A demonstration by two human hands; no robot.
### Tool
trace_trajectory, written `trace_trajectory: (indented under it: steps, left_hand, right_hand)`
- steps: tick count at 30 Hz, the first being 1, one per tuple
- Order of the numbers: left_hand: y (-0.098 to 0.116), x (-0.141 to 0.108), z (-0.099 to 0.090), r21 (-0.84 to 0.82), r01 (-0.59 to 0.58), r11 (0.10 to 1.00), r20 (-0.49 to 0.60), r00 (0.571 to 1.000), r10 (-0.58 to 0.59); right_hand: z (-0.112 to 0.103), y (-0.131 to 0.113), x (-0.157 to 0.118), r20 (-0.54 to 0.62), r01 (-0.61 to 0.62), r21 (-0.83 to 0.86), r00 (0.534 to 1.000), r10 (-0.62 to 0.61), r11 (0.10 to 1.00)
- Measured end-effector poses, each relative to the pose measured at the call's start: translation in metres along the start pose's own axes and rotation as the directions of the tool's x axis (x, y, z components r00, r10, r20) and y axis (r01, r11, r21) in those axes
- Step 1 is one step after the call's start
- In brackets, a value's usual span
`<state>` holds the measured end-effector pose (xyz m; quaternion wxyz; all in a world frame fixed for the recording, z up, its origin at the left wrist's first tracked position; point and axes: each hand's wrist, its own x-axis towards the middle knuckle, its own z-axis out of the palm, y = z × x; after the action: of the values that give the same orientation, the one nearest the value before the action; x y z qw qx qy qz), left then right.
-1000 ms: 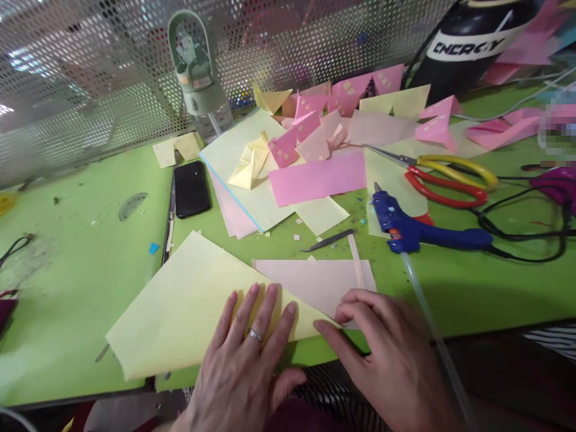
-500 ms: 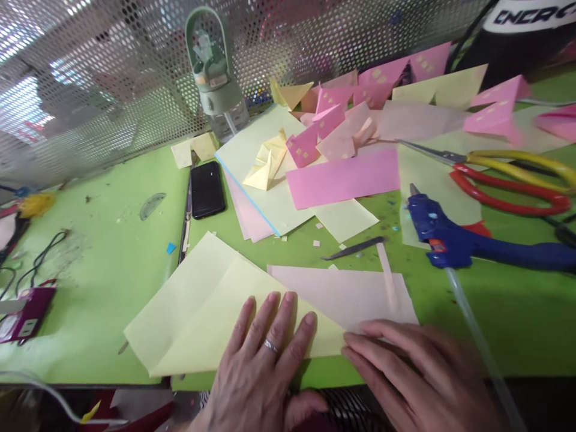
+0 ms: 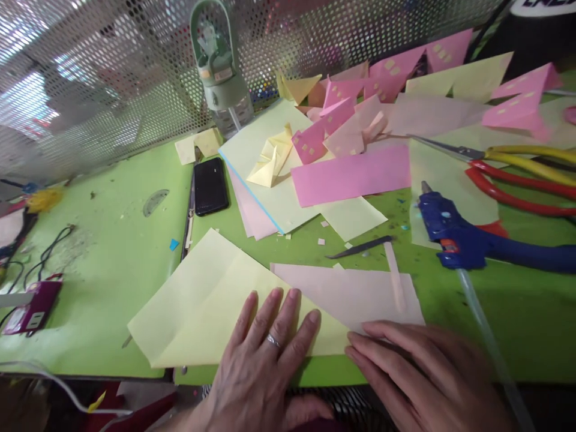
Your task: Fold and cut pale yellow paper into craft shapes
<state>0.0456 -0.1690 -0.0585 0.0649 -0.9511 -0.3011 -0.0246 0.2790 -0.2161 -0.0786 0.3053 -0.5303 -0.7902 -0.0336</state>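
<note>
Pale yellow colours the folded sheet [image 3: 198, 318]; the paper strip [image 3: 342, 291] looks pale pink, though dim light may mute it. Worktop [image 3: 112, 240] lime green, glue gun [image 3: 454, 231] blue, scissors [image 3: 495, 170] red-and-yellow handled, folded pink card [image 3: 310, 141] patterned with pale yellow squares.

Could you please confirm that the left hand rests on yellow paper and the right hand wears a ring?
Not quite: the head view shows the ring on the left hand, not the right; the left hand does rest on yellow paper.
</note>
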Motion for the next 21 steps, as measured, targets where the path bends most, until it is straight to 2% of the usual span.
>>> trace_trajectory:
  steps: [6,9,15,21]
  left_hand:
    - [0.0,0.0,-0.004,-0.006,-0.033,0.999,-0.004,0.999,0.033]
    - [0.001,0.0,-0.005,0.007,-0.044,0.999,-0.01,0.999,0.044]
    - [0.002,0.001,-0.006,0.032,-0.058,0.998,-0.008,0.998,0.059]
    - [0.001,0.0,-0.006,0.012,-0.055,0.998,0.014,0.998,0.055]
  right_hand:
    - [-0.012,-0.01,-0.011,-0.024,-0.134,-0.035,0.991,0.133,0.99]
    - [-0.015,-0.015,-0.017,-0.045,-0.148,-0.071,0.988,0.145,0.986]
    - [-0.005,-0.03,-0.013,-0.054,-0.165,-0.094,0.986,0.16,0.982]
    - [-0.002,-0.032,-0.02,-0.04,-0.196,-0.114,0.98,0.193,0.974]
